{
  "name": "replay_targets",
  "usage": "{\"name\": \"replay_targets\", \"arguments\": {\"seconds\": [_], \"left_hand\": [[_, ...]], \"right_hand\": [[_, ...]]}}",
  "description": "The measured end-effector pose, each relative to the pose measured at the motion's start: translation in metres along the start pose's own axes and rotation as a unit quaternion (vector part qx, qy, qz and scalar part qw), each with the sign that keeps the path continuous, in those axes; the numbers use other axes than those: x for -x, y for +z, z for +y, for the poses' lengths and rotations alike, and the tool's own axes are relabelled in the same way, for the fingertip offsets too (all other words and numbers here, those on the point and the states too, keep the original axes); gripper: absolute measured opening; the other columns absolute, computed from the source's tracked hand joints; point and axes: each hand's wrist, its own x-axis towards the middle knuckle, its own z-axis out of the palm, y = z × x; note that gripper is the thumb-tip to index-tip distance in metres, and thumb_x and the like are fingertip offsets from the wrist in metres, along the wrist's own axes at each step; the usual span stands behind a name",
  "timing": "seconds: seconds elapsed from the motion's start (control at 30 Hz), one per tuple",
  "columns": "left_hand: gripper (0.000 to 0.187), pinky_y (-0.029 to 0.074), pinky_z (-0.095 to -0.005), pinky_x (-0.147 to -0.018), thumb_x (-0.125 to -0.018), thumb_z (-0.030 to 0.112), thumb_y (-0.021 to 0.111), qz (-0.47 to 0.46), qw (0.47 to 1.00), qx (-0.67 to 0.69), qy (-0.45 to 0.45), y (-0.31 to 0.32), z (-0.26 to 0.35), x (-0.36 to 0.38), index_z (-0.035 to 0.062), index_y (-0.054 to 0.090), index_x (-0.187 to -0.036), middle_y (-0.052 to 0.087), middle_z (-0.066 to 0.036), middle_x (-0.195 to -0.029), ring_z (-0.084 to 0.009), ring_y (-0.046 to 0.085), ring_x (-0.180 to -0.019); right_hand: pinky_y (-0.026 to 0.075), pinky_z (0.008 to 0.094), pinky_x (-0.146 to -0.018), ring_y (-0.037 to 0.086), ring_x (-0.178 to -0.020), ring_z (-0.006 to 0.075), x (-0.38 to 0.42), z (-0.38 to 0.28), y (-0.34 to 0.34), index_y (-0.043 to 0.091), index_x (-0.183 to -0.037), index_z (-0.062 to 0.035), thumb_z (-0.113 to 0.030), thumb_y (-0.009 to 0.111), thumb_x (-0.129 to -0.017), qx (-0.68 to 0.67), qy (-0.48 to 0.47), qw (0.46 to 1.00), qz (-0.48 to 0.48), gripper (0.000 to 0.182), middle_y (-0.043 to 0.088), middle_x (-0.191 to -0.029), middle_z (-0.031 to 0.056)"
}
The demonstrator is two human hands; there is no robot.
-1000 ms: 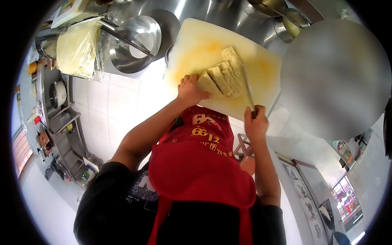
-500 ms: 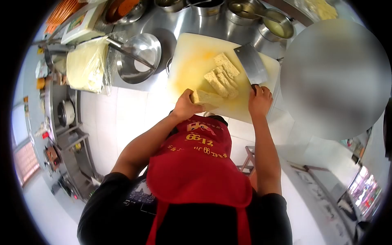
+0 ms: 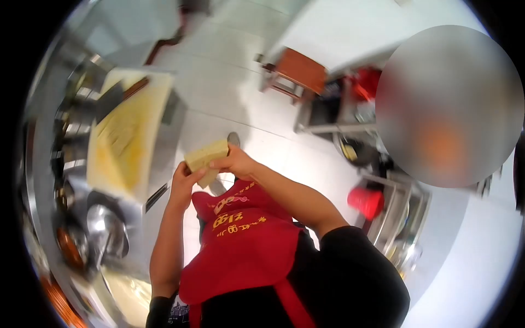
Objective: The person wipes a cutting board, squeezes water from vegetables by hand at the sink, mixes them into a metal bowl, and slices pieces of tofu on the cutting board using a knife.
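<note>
A pale yellow block of what looks like spongy tofu [image 3: 206, 155] is held between my two hands, in front of the red apron [image 3: 240, 240]. My left hand [image 3: 185, 179] grips its left end from below. My right hand [image 3: 235, 162] grips the right end, thumb across the near face. A lower flap or piece of the block hangs beneath the thumbs. To my left, blurred yellow slices [image 3: 121, 134] lie on the cutting board [image 3: 156, 104]. The cleaver [image 3: 111, 101] rests near the board's far end, its wooden handle pointing away from the pots.
Metal pots [image 3: 75, 128] line the counter's far side. A steel bowl [image 3: 104, 224] and a plastic-wrapped yellow stack [image 3: 128, 292] stand nearer. A wooden stool [image 3: 299, 71], metal shelving [image 3: 383, 213] and a red bucket [image 3: 366, 202] are to the right. A blurred disc covers the upper right.
I have turned right, so the counter now lies to my left. My right hand has let go of the cleaver and taken hold of the block, which my left hand still holds.
</note>
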Motion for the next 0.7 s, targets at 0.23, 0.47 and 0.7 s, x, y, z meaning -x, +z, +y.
{"name": "replay_targets", "arguments": {"seconds": [0.23,0.47,0.7], "left_hand": [[0.051,0.039,-0.0350,-0.100,-0.088,0.019,0.063,-0.110,0.973,-0.195,-0.047,0.156,-0.072,0.008,-0.0039,0.045,-0.130,0.054,-0.016,-0.126,-0.0242,0.051,-0.117],[0.034,0.049,-0.0304,-0.079,-0.088,0.019,0.062,0.022,0.960,-0.242,-0.138,0.247,-0.192,0.003,-0.0001,0.057,-0.115,0.062,-0.008,-0.100,-0.0165,0.058,-0.091],[0.026,0.051,-0.0308,-0.076,-0.085,0.014,0.062,0.091,0.919,-0.303,-0.236,0.360,-0.333,0.000,0.0016,0.060,-0.107,0.062,-0.007,-0.095,-0.0169,0.061,-0.085]], "right_hand": [[0.048,0.0458,-0.096,0.055,-0.110,0.0285,0.177,0.061,-0.174,0.045,-0.126,-0.0050,-0.013,0.068,-0.084,-0.215,-0.053,0.947,0.234,0.048,0.054,-0.121,0.0121],[0.048,0.0420,-0.088,0.054,-0.100,0.0223,0.314,0.150,-0.488,0.058,-0.110,-0.0114,-0.014,0.070,-0.080,-0.346,-0.161,0.779,0.498,0.032,0.055,-0.103,0.0043],[0.050,0.0366,-0.068,0.060,-0.087,0.0193,0.364,0.176,-0.825,0.060,-0.101,-0.0112,-0.015,0.075,-0.069,-0.400,-0.178,0.595,0.674,0.036,0.062,-0.097,0.0047]]}}
